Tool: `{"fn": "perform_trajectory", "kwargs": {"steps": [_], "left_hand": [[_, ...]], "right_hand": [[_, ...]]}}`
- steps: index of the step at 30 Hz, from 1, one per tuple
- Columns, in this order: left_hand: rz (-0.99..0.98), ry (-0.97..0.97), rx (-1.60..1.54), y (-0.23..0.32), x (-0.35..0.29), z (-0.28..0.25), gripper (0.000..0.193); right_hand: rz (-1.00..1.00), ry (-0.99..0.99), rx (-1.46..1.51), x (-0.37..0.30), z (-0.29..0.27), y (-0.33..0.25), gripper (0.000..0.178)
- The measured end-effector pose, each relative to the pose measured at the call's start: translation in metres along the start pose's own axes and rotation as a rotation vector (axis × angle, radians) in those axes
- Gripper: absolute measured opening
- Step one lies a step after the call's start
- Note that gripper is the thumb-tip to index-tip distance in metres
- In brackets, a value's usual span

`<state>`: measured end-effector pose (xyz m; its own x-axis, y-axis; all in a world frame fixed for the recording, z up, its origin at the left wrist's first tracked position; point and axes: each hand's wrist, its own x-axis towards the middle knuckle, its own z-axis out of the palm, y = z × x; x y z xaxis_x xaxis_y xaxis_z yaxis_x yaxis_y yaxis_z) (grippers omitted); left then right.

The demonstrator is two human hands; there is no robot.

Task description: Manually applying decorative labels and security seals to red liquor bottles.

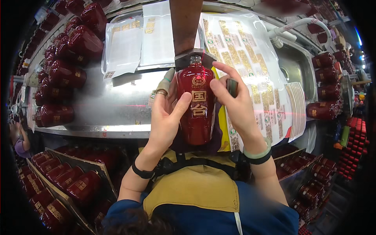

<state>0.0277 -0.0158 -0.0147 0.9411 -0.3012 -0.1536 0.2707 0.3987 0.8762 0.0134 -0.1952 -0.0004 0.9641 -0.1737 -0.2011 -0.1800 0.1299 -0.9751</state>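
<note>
A glossy dark red glass bottle [196,131] with gold characters on its front lies before me, its clear threaded neck pointing away. My left hand [166,105] grips its left side, thumb resting on the front and fingers along the edge. Wrappings cover some left fingertips, and a ring shows. At the bottle's right shoulder is my right hand [237,98], thumb against or very near the glass, index finger stretched toward the neck. A grey-green covering or small piece shows at its curled fingers. Beyond the neck stands a brown upright block [186,27].
White sheets with gold stickers [250,78] spread to the right, beside a metal sink [299,66] and a pale curved pipe [305,25]. More sheets [125,51] lie on a tray at left. Red bottles [66,74] crowd the far left; crates [74,176] of bottles flank me below.
</note>
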Motion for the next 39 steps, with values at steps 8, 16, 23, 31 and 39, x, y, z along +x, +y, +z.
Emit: {"fn": "perform_trajectory", "kwargs": {"steps": [8,16,23,31,39], "left_hand": [[-0.01,-0.001,0.075,0.001,0.003,0.003,0.073],[0.005,-0.011,0.075,0.001,0.003,0.003,0.072],[0.027,0.0,0.085,0.0,0.004,0.005,0.069],[0.066,0.016,0.194,0.003,0.004,0.01,0.078],[0.071,0.031,0.232,-0.002,0.005,0.008,0.079]], "right_hand": [[-0.069,-0.008,-0.085,-0.008,0.003,0.013,0.06],[-0.035,0.017,-0.049,0.0,0.01,0.007,0.048],[-0.029,0.013,-0.03,0.0,0.009,0.006,0.048],[-0.195,0.008,-0.13,0.007,-0.004,-0.021,0.045],[-1.037,-0.14,-0.923,0.03,-0.004,-0.065,0.029]]}}
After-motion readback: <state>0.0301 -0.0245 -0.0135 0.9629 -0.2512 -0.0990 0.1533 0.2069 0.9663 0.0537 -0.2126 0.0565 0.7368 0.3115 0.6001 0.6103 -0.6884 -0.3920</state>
